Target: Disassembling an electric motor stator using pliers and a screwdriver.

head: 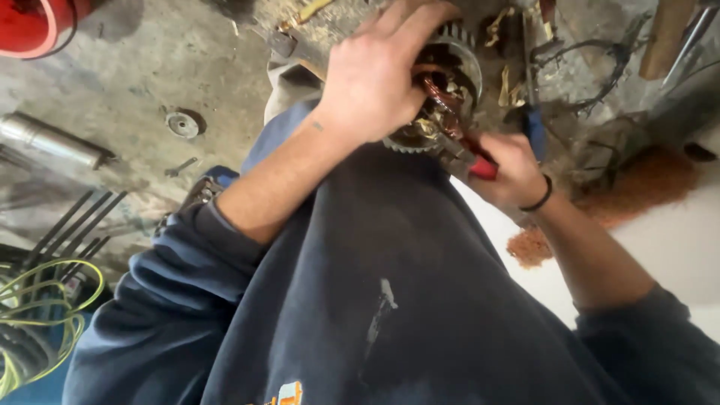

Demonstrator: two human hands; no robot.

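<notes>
A round metal motor stator with a toothed rim and reddish copper windings rests against my dark blue sweatshirt. My left hand lies over its left side, fingers wrapped on the rim. My right hand, a black band on its wrist, grips red-handled pliers. The pliers' jaws reach up into the copper windings at the stator's centre.
Dirty concrete floor with a small metal disc, a steel cylinder, black rods and yellow-green wire coils at left. A red container at top left. Copper wire scraps heaped at right, a blue-handled tool nearby.
</notes>
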